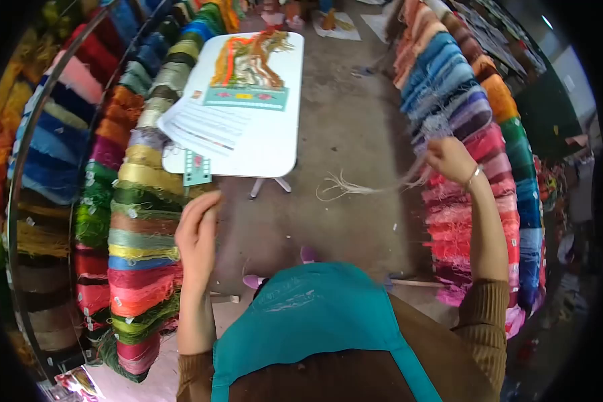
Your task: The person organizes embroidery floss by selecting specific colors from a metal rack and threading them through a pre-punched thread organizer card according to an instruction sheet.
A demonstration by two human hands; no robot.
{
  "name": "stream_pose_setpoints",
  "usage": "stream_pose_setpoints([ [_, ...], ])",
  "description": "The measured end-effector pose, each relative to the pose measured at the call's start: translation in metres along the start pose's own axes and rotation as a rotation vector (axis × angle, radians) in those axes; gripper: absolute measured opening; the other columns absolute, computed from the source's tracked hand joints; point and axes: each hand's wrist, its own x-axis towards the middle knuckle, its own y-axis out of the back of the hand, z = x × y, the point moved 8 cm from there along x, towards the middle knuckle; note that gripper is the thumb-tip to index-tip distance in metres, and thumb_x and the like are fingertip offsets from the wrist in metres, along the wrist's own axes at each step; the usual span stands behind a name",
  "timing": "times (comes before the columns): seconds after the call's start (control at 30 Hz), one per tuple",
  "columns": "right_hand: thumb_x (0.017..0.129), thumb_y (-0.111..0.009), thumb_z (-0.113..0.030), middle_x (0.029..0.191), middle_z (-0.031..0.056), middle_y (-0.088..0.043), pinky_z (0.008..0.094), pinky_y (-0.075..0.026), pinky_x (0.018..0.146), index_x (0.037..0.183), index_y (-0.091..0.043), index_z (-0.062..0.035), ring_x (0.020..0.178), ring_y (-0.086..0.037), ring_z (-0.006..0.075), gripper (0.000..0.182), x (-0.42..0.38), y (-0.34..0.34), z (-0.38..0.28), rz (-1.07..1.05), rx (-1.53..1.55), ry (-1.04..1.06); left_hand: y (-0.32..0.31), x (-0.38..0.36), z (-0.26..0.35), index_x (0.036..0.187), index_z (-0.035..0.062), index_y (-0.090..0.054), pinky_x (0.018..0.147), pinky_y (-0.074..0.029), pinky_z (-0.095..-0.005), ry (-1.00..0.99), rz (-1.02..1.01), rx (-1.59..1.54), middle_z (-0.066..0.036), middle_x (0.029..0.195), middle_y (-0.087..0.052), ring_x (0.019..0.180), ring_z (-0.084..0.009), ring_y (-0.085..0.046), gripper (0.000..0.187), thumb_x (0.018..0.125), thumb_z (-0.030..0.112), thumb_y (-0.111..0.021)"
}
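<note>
My right hand [452,161] is closed on a bundle of pale thread [355,187] beside the right-hand rack. The loose ends trail left above the floor, slightly blurred. Close to that hand hang lilac-grey skeins [435,125] and pink skeins [484,142]. My left hand [197,231] is raised near the left-hand rack, fingers stretched and slightly bent, with nothing visible in them. Just beyond its fingertips, a small green patterned card [197,169] hangs over the near edge of the white table [275,144].
On the table lie printed sheets [208,127], a green patterned strip [244,98] and a pile of orange, olive and cream yarn [251,63]. Racks of coloured skeins [144,234] line both sides of the concrete aisle [342,120]. Wooden bars [415,283] stick out low down.
</note>
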Motion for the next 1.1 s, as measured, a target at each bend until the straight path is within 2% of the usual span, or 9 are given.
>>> stream_pose_setpoints([
  [0.13,0.085,-0.061,-0.012,0.058,0.0042,-0.051,0.0305,-0.041,0.046,0.076,-0.058,0.0021,0.047,-0.052,0.0091,0.018,0.016,0.018,-0.024,-0.006,0.487,0.013,-0.125,0.025,0.061,0.118,-0.0010,-0.063,0.079,-0.050,-0.0245,-0.108,-0.407,-0.185,-0.010,0.122,-0.058,0.098,-0.0149,-0.063,0.028,0.093,-0.001,-0.050],
  [0.4,0.090,-0.061,-0.014,0.058,-0.0024,-0.053,0.0235,-0.037,0.041,0.081,-0.061,-0.0013,0.045,-0.047,0.0045,0.016,0.031,0.019,-0.080,-0.284,0.878,0.002,-0.260,0.061,0.103,0.128,-0.0010,-0.055,0.075,-0.051,-0.0229,-0.007,-0.669,-0.435,-0.011,0.126,-0.054,0.087,-0.0127,-0.067,0.039,0.090,0.003,-0.061],
  [0.57,0.090,-0.061,-0.013,0.055,-0.0068,-0.046,0.0219,-0.027,0.040,0.082,-0.063,-0.0031,0.044,-0.038,0.0016,0.013,0.055,0.013,-0.055,-0.233,0.993,-0.010,-0.306,0.072,0.050,0.104,-0.0024,-0.064,0.065,-0.050,-0.0229,0.332,-0.955,-0.465,-0.002,0.087,-0.065,0.073,-0.0084,-0.063,0.019,0.094,0.014,-0.061],
  [0.7,0.090,-0.059,-0.011,0.055,-0.0080,-0.046,0.0208,-0.023,0.039,0.082,-0.063,-0.0035,0.043,-0.036,0.0000,0.012,0.085,-0.025,-0.018,-0.248,1.058,-0.070,-0.293,0.108,0.034,0.094,-0.0003,-0.064,0.060,-0.048,-0.0233,0.260,-0.870,-0.355,0.002,0.072,-0.062,0.066,-0.0051,-0.059,0.018,0.095,0.017,-0.060],
  [0.8,0.082,-0.070,-0.014,0.084,-0.0005,-0.060,0.0226,-0.042,0.056,0.110,-0.063,-0.0029,0.064,-0.052,0.0071,0.031,0.110,-0.036,-0.026,-0.238,0.795,0.154,-0.297,0.137,0.035,0.093,0.0007,-0.064,0.058,-0.046,-0.0274,0.133,-0.886,-0.259,-0.001,0.071,-0.062,0.063,-0.0107,-0.059,0.016,0.094,0.016,-0.060],
  [0.83,0.074,-0.078,-0.018,0.122,0.0063,-0.056,0.0291,-0.047,0.079,0.133,-0.050,-0.0056,0.096,-0.057,0.0167,0.066,0.117,-0.032,-0.029,-0.267,0.629,0.169,-0.296,0.150,0.045,0.093,0.0009,-0.064,0.059,-0.047,-0.0303,-0.098,-0.821,-0.150,-0.005,0.073,-0.063,0.064,-0.0165,-0.060,0.015,0.093,0.015,-0.060],
  [0.93,0.061,-0.087,-0.025,0.151,0.0131,-0.036,0.0362,-0.037,0.105,0.150,-0.031,-0.0084,0.138,-0.035,0.0244,0.106,0.154,-0.022,-0.041,-0.225,0.829,0.201,-0.301,0.168,0.048,0.091,0.0007,-0.063,0.066,-0.048,-0.0383,-0.347,-0.699,-0.104,-0.015,0.081,-0.063,0.074,-0.0315,-0.061,0.014,0.089,0.014,-0.062],
  [1.03,0.058,-0.086,-0.015,0.147,0.0196,-0.040,0.0358,-0.035,0.108,0.151,-0.023,-0.0019,0.134,-0.042,0.0237,0.113,0.185,-0.034,-0.081,-0.320,1.543,0.216,-0.300,0.189,0.047,0.091,0.0005,-0.063,0.067,-0.048,-0.0382,-0.314,-0.713,-0.166,-0.014,0.085,-0.064,0.076,-0.0305,-0.061,0.012,0.087,0.011,-0.063],
  [1.1,0.064,-0.083,0.000,0.140,0.0137,-0.048,0.0314,-0.042,0.101,0.152,-0.023,-0.0053,0.125,-0.049,0.0180,0.106,0.202,-0.037,-0.098,-0.432,1.463,0.303,-0.285,0.208,0.052,0.091,0.0014,-0.064,0.067,-0.049,-0.0372,-0.410,-0.564,-0.221,-0.013,0.090,-0.063,0.078,-0.0300,-0.061,0.010,0.085,0.010,-0.065],
])
